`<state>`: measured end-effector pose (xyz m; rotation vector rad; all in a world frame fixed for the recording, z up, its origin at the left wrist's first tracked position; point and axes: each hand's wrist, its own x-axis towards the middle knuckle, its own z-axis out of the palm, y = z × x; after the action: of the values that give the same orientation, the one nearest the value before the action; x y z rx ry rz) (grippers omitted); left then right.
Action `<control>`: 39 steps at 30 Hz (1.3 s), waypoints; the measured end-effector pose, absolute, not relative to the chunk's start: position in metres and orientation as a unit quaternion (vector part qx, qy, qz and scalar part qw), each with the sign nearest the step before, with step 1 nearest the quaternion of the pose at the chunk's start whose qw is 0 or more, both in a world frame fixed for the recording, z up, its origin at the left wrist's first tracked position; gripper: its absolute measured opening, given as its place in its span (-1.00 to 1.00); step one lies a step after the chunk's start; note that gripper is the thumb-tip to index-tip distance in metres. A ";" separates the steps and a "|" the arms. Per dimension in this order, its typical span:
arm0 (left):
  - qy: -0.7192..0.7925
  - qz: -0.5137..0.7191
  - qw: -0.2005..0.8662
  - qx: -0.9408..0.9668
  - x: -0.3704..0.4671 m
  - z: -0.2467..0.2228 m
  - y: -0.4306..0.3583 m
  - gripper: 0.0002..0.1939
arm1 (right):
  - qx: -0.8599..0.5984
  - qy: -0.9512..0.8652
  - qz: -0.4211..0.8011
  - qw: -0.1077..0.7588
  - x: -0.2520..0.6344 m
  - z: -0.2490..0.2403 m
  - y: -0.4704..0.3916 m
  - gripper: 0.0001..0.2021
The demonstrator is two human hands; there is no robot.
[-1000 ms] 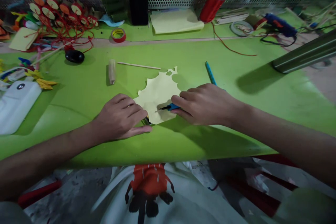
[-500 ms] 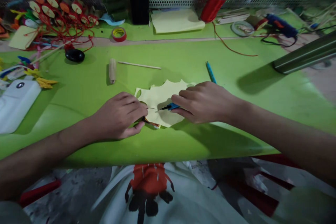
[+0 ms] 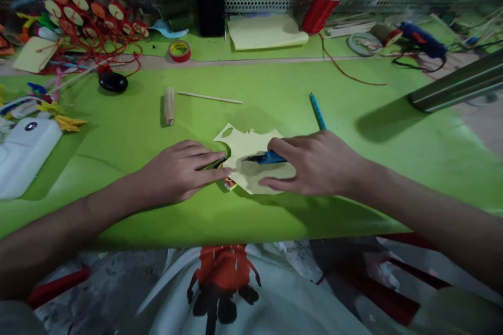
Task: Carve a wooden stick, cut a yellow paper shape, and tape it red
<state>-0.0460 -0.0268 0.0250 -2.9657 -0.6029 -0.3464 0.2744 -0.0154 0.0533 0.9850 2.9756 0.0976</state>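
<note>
A pale yellow paper cut-out [image 3: 251, 141] with a scalloped, pointed edge and an oval hole near its upper left corner lies on the green table. My left hand [image 3: 181, 170] rests at its left side, fingers stretched out and fingertips on the paper's edge. In my right hand [image 3: 318, 159] is a blue craft knife [image 3: 273, 157], its dark tip pointing left over the paper. The thumb of that hand is spread away from the knife, low on the sheet. A small printed piece in red and yellow [image 3: 228, 183] peeks out beneath the paper, by my left fingertips.
Behind the paper lie a brown stick bundle [image 3: 169, 106], a thin wooden stick [image 3: 210, 98] and a blue pen [image 3: 317, 110]. A metal cylinder [image 3: 456, 84] stands right. Red tape [image 3: 179, 51], a red thread spool [image 3: 321, 10] and a glue gun [image 3: 422, 39] sit at the back.
The paper has turned clockwise, bringing its holed corner up and to the right. My left fingers have straightened. My right hand has shifted slightly right, its thumb now spread from the knife.
</note>
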 end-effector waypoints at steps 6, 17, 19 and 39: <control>-0.204 -0.148 0.058 -0.966 -0.048 0.024 -0.029 -0.69 | 0.280 0.954 0.066 -0.087 0.278 0.040 -0.053 -0.68; -0.171 -0.190 0.025 -0.966 -0.043 0.024 -0.027 -0.76 | 0.186 0.968 0.134 -0.103 0.291 0.031 -0.026 -0.79; -0.168 -0.198 0.018 -0.966 -0.042 0.025 -0.027 -0.80 | 0.174 0.968 0.138 -0.115 0.292 0.028 -0.024 -0.80; -0.153 -0.170 0.004 -0.973 -0.042 0.020 -0.026 -0.73 | 0.320 0.944 -0.075 0.029 0.280 0.068 -0.010 -0.60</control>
<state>-0.0415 -0.0262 0.0203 -3.0505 -0.4804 -0.5322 0.2797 -0.0101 0.0684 0.9868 2.9119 -0.2309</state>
